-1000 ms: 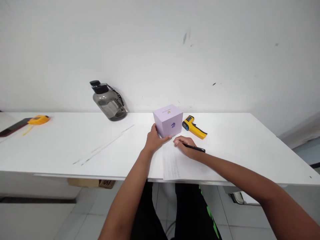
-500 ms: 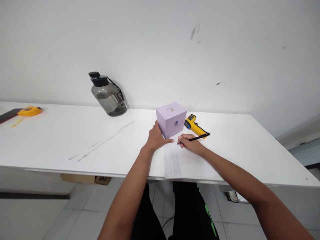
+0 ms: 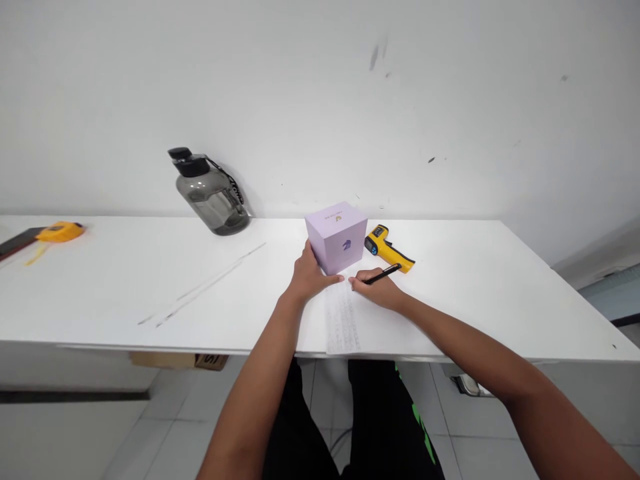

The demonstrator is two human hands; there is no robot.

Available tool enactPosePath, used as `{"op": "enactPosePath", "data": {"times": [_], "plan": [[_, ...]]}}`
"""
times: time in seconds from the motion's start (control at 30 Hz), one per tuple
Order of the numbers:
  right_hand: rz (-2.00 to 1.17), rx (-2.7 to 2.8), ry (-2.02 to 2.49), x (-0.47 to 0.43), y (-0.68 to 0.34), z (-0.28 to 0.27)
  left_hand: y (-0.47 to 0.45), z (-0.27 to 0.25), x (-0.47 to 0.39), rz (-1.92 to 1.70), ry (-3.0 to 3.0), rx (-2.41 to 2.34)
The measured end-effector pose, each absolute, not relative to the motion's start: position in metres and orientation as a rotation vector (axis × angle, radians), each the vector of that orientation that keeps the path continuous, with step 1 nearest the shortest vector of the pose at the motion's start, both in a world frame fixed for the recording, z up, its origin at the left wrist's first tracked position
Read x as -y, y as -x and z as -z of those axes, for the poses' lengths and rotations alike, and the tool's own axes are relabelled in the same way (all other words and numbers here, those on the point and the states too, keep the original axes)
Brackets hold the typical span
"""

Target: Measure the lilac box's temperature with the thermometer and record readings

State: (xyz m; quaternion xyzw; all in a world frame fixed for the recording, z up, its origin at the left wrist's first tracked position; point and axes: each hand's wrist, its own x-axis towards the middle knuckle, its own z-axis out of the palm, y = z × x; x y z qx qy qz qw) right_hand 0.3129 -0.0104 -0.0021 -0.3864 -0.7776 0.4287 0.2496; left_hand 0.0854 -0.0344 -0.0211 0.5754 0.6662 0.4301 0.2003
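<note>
A lilac box [image 3: 333, 237] with a dark emblem on its front stands at the back of the white table. My left hand [image 3: 311, 275] lies at the box's left front corner. Its thumb stretches flat over a sheet of paper, and its other fingers run along the box's side, partly hidden. Covered in rows of handwriting down its left part, the paper [image 3: 343, 327] reaches the table's front edge. In my right hand [image 3: 376, 290] is a black pen [image 3: 385, 273], its tip at the paper close to the left thumb; the fingers are closed round it.
A yellow infrared thermometer [image 3: 390, 250] lies just right of the box. To the left, a grey water bottle [image 3: 213, 197] leans against the wall. A yellow tape measure [image 3: 61, 231] and a dark tool [image 3: 17, 243] are at the far left of the white table [image 3: 115, 280].
The pen's upper end has swung left and looks shorter, as the right hand has turned a little at the paper. My left hand keeps its place by the box. The whole view has shifted slightly.
</note>
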Motion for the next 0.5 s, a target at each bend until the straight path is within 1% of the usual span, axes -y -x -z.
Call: {"op": "enactPosePath", "data": {"times": [0.1,0.3,0.5], "plan": [[-1.150,2.118,1.070,0.0115,-0.3124,0.0036,-0.0850,0.0205,0.0349,-1.128,-1.609,-1.868],[-1.227,2.108,1.043,0.0104,-0.3138,0.0031,-0.0852,0.0190,0.0373,-1.135,-1.620,-1.835],[-1.155,2.086,1.047,0.0109,-0.3140,0.0026,-0.0860,0.0190,0.0374,-1.147,-1.606,-1.847]]}}
